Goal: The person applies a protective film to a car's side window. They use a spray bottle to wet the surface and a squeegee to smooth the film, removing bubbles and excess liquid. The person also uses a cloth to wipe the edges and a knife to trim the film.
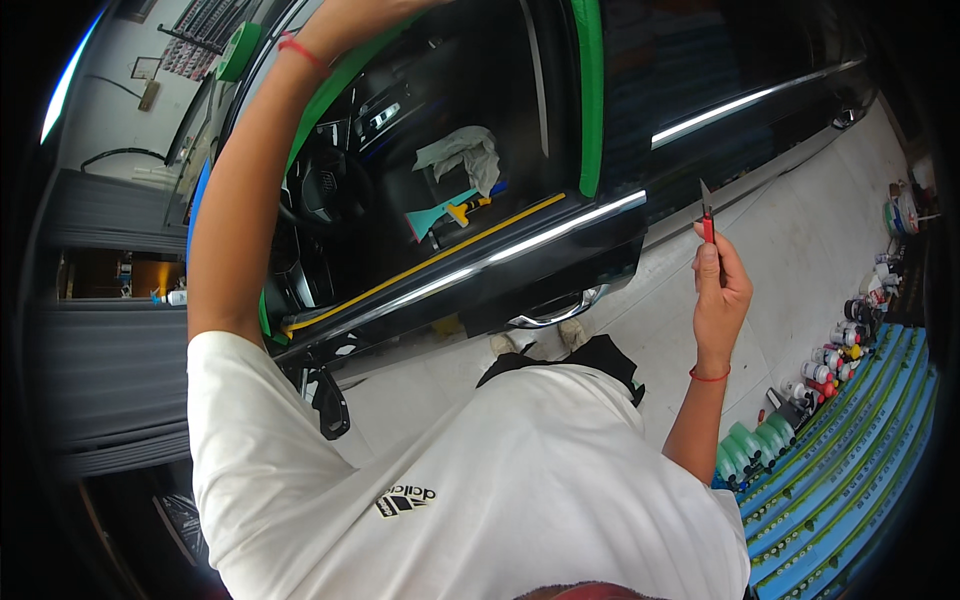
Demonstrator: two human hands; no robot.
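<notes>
My right hand (722,290) is closed around a slim red utility knife (709,228), its pointed blade upward, held out beside the black car. At the top, my left hand (365,22) reaches over the car's window frame beside the green masking tape (345,88); its fingers run out past the picture's edge. Another strip of green tape (590,110) lines the other side of the window opening. A yellow strip (450,250) follows the lower window edge. Inside the window, a crumpled pale cloth (465,158) lies above a teal scraper (432,217) and a yellow-handled scraper (468,210).
The black car door (480,295) with its chrome handle (560,312) is right in front of me. A side mirror (325,402) sticks out at left. Several bottles (825,365) and green containers (760,442) stand along a blue striped mat (850,470) at right.
</notes>
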